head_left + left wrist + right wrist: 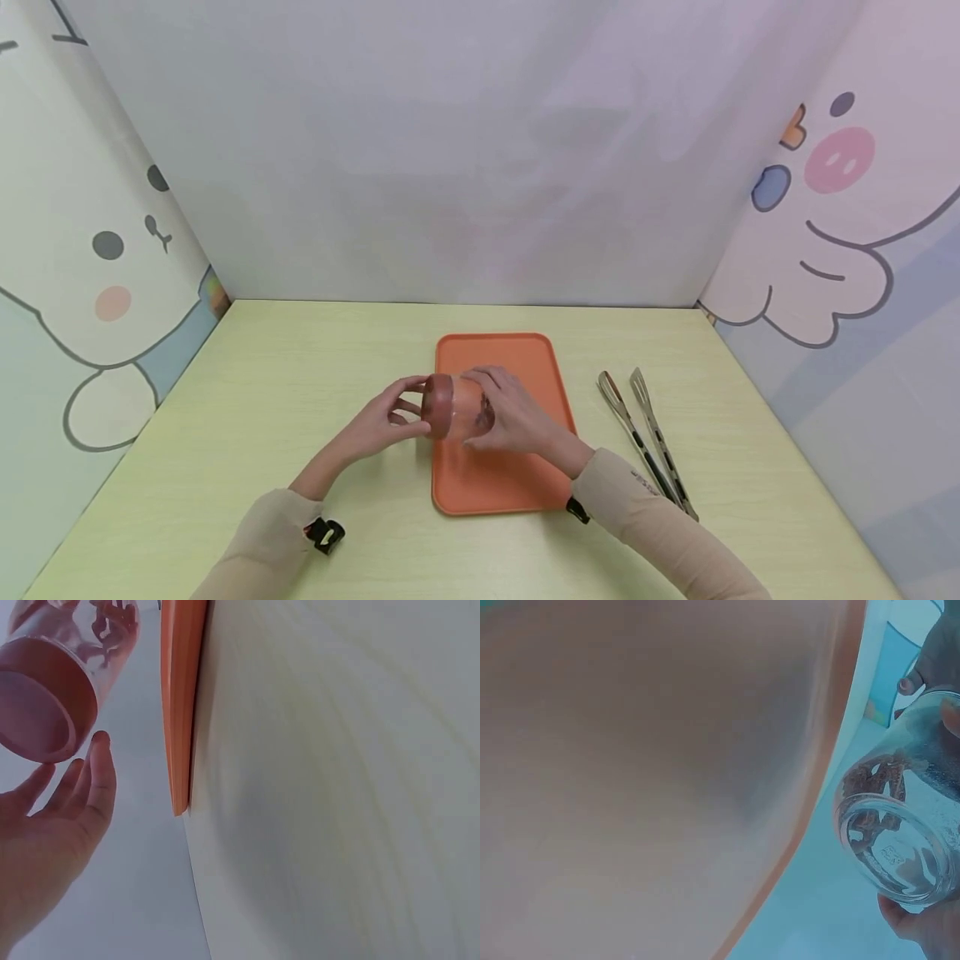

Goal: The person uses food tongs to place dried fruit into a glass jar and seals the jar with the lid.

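A clear jar [467, 408] with a reddish-brown lid [438, 406] lies on its side in the air above an orange tray [502, 487]. Several dark brown pieces [885, 776] show through its wall; their kind is unclear. My right hand [513, 417] grips the jar's body near its base, thumb on the near side and fingers over the far side. At the lid, my left hand [386, 421] curves its fingertips and thumb around the rim. The left wrist view shows the lid [45, 697] just beyond the left fingertips [100, 742].
Metal tongs [662, 437] with dark handle parts lie to the right of the tray, beside my right forearm. The pale wooden table [322, 358] meets a plain grey-white backdrop [465, 208] behind. Cartoon-printed panels [105, 317] stand at both sides.
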The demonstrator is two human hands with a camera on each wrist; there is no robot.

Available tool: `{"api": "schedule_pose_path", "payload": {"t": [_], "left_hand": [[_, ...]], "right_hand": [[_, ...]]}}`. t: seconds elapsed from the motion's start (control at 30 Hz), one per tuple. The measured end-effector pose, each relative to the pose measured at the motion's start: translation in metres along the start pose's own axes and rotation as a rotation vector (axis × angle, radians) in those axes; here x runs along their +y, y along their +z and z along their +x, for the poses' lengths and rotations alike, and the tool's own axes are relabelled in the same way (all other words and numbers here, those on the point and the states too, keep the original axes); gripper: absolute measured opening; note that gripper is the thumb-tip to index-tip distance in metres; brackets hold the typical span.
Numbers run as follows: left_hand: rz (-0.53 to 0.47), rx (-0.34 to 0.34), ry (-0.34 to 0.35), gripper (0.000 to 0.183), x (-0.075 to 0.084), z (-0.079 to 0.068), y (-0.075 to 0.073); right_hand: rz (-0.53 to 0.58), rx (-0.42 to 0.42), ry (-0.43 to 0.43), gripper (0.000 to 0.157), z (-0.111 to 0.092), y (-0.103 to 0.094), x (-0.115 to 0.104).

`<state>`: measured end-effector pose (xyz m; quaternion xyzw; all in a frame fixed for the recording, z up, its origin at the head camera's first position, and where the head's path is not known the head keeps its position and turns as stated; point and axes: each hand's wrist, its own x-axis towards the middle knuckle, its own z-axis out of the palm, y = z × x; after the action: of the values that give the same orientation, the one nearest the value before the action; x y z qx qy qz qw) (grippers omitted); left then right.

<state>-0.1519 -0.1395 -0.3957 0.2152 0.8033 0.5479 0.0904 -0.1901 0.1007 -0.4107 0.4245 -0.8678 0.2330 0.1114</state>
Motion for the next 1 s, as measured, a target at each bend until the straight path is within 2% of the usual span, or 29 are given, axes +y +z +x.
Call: {"api": "schedule_pose_path", "payload": {"t": [0.13, 0.23, 0.37, 0.6, 0.77, 1.0], "left_hand": [[0.009, 0.004, 0.038, 0.065, -0.007, -0.002, -0.002], [0.019, 0.001, 0.058, 0.066, -0.020, -0.001, -0.003], [0.028, 0.002, 0.047, 0.066, -0.036, 0.002, -0.004], [0.029, 0.000, 0.073, 0.062, -0.043, 0.002, -0.005], [0.043, -0.008, 0.073, 0.056, -0.040, 0.002, -0.005], [0.031, -0.027, 0.077, 0.052, -0.012, -0.002, -0.006]], "right_hand": [[0.072, 0.018, 0.011, 0.086, -0.002, 0.000, 0.001], [0.127, 0.033, 0.027, 0.086, -0.004, -0.001, 0.001], [0.221, 0.035, 0.067, 0.087, -0.007, -0.001, 0.000], [0.347, 0.050, 0.122, 0.087, -0.009, -0.001, -0.002], [0.433, 0.062, 0.117, 0.086, -0.009, 0.000, -0.002], [0.508, 0.070, 0.142, 0.084, -0.009, -0.002, -0.007]]}}
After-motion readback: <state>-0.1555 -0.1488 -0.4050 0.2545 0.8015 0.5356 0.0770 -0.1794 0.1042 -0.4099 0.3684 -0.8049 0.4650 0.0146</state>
